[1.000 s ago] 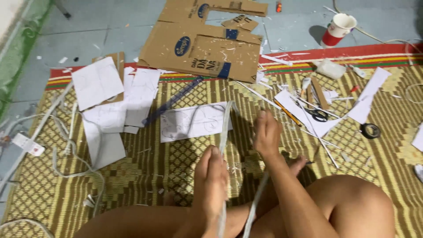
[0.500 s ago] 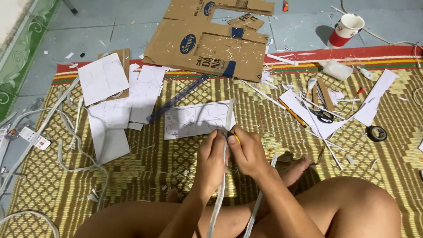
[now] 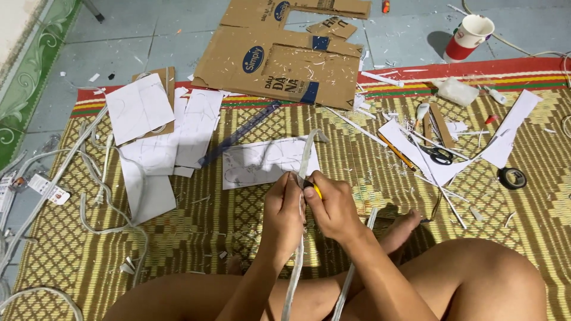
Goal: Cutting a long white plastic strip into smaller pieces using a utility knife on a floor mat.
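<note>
Now white strip (image 3: 305, 156) between left hand (image 3: 284, 211), right hand (image 3: 334, 206)

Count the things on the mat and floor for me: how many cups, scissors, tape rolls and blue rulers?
Paper cup: 1
Black-handled scissors: 1
Black tape roll: 1
Blue ruler: 1
Total: 4

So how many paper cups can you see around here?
1. The paper cup, white with a red base, stands on the grey floor at the top right, beyond the woven mat. Others may sit outside the view.
</note>
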